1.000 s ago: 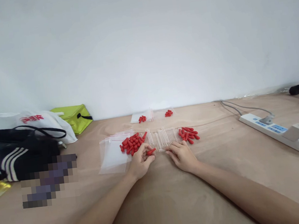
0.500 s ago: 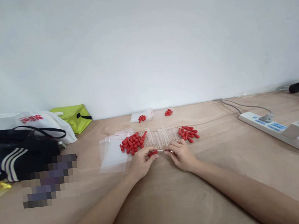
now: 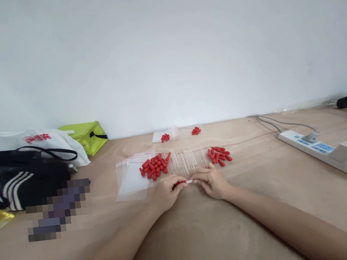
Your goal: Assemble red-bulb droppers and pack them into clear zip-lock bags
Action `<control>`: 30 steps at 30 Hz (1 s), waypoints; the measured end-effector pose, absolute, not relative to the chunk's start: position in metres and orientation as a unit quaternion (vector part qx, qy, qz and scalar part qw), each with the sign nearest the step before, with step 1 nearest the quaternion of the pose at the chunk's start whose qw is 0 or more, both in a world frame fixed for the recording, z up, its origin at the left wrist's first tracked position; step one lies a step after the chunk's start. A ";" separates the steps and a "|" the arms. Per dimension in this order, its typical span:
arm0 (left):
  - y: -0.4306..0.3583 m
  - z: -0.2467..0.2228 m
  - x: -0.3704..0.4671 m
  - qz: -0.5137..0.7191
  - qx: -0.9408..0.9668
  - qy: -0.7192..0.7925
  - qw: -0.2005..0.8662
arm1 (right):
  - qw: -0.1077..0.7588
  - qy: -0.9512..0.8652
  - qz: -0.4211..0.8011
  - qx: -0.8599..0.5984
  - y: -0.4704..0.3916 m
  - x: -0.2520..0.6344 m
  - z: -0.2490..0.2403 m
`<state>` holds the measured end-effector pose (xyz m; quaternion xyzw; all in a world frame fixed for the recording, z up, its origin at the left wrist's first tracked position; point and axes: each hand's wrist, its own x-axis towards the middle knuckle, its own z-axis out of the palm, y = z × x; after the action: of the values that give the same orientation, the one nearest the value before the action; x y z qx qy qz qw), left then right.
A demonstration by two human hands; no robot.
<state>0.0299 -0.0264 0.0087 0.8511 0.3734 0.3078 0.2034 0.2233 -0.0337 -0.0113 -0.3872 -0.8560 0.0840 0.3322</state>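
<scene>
My left hand [image 3: 167, 193] is closed on a red rubber dropper bulb [image 3: 180, 183], held level just above the wooden table. From the right, my right hand [image 3: 211, 182] pinches a thin clear dropper tube [image 3: 189, 181]. The tube's near end meets the bulb; whether it sits inside is too small to tell. Just beyond my hands lies a row of clear tubes [image 3: 186, 161]. A pile of red bulbs [image 3: 155, 166] rests on the left of that row, and a smaller pile of red bulbs [image 3: 219, 155] on its right.
Flat clear zip bags [image 3: 131, 184] lie left of the bulbs. Farther back are two small bags [image 3: 158, 135] with red bulbs. Bags, including a black striped one [image 3: 33, 182] and a green one [image 3: 84, 137], stand at left. A power strip [image 3: 301, 141] with plugs lies at right.
My left hand has turned and come slightly nearer me with the red bulb, which now lines up with the tube. My right hand has barely moved.
</scene>
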 end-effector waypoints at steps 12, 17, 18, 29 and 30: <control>-0.023 0.006 0.028 0.317 0.886 0.323 0.101 | 0.340 -0.860 0.063 -0.374 -0.034 0.223 -0.014; -0.016 0.005 0.021 0.333 0.875 0.343 0.074 | 0.354 -0.856 0.033 -0.375 -0.029 0.234 -0.019; -0.016 0.005 0.019 0.328 0.877 0.343 0.076 | 0.353 -0.857 0.027 -0.375 -0.028 0.236 -0.019; -0.025 0.005 0.026 0.311 0.885 0.339 0.070 | 0.356 -0.862 0.011 -0.361 -0.034 0.226 -0.018; -0.026 0.005 0.027 0.309 0.886 0.339 0.068 | 0.356 -0.862 0.013 -0.361 -0.034 0.225 -0.018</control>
<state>0.0266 -0.0256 0.0049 0.8860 0.3394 0.3087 0.0678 0.2251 -0.0342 -0.0180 -0.3611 -0.8617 0.0128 0.3562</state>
